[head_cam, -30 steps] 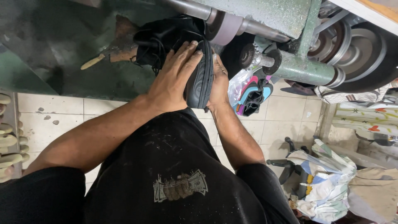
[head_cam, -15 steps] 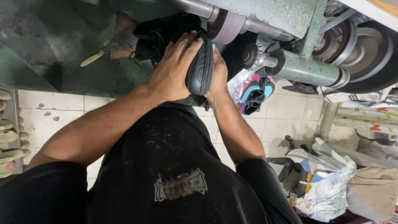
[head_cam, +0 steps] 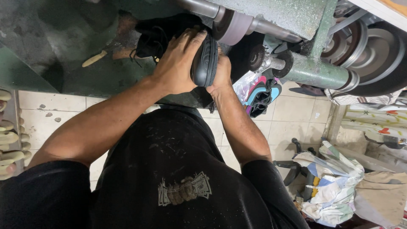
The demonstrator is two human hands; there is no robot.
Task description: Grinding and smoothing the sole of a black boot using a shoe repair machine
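Observation:
A black shoe (head_cam: 205,59) with a ribbed rubber sole is held up between both hands, its sole edge turned toward me. My left hand (head_cam: 178,63) wraps over its left side, fingers spread across the top. My right hand (head_cam: 221,72) grips it from the right, mostly hidden behind the sole. The shoe's upper end sits against a grey wheel (head_cam: 231,26) on the shaft of a green machine (head_cam: 292,17). The laces (head_cam: 146,46) hang to the left.
A big pulley wheel (head_cam: 377,55) with a belt spins space at the right. Coloured soles in a plastic bag (head_cam: 260,93) lie on the tiled floor. Pale soles (head_cam: 8,140) are stacked at the left edge. Cloth heaps (head_cam: 335,191) sit lower right.
Both hands and the shoe have shifted slightly up and right, bringing the shoe closer against the grey wheel. The grip is unchanged.

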